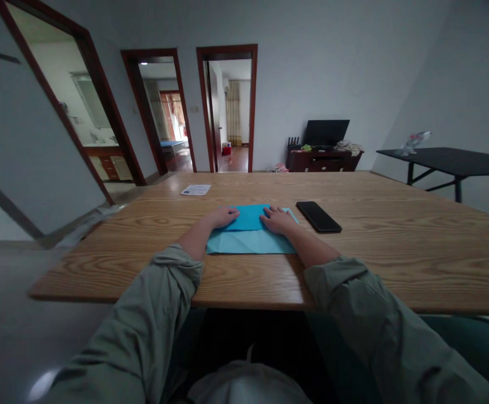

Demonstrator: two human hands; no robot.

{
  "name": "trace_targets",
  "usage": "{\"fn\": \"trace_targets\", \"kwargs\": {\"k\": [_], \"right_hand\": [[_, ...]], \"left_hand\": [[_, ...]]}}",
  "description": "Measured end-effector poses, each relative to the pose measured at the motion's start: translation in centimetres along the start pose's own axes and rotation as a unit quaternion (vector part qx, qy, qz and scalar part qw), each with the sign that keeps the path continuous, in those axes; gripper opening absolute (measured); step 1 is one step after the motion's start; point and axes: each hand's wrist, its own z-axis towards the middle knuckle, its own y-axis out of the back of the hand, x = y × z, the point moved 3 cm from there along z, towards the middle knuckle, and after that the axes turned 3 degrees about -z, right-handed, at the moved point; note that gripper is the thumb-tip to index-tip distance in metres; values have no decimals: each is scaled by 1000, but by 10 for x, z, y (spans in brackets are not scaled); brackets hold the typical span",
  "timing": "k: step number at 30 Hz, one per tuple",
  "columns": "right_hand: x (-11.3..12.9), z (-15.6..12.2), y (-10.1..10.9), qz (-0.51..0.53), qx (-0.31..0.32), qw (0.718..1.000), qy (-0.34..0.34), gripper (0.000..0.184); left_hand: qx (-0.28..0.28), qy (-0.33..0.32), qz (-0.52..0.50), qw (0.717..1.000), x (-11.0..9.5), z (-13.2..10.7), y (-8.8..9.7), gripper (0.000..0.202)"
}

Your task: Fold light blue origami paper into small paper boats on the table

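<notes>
Main risk: the blue paper sheet (248,242) sits on a smooth varnished wooden tabletop (396,252), so it could skid if pressure from the 2 hands gets uneven. L hand (223,217) & R hand (278,220) both lie flat, palms down, open, not pinching anything, resting on top of the sheet w/ fingertips pointing toward each other & a small gap between them. Lifting 1 hand could let the upper layer spring up or shift, putting the edges out of line. A black smartphone (318,216) lies just beside the sheet's R corner; a careless R-arm sweep could bump it into the paper. The rolled olive-green L sleeve (177,269) & R sleeve (332,275) rest near the table's near edge, & the sheet is close to that edge too, so a sleeve could drag the paper or push it toward the drop.

The sheet is folded, w/ 2 tones: darker blue upper layer, paler lower part w/ visible diagonal creases. 1 small corner pokes out by the R hand. A white printed slip (195,189) lies well apart, farther up the table.
</notes>
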Motion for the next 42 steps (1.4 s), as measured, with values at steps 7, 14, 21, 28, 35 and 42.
{"fn": "trace_targets", "kwargs": {"k": [7,14,21,28,35,42], "right_hand": [[-3,1,-1,0,3,1000,7,65],[-5,3,-2,2,4,1000,16,65],[-7,2,3,12,30,999,30,73],[-26,-3,16,76,80,992,60,89],[-41,-9,27,126,119,980,103,78],[-55,-13,30,150,152,972,96,72]], "left_hand": [[13,-38,-9,999,6,-11,6,59],[67,7,8,998,13,-25,15,90],[94,20,44,994,27,-30,21,102],[116,42,28,992,36,-39,29,104],[108,48,38,992,32,-43,31,106],[125,48,43,990,31,-42,31,109]]}}
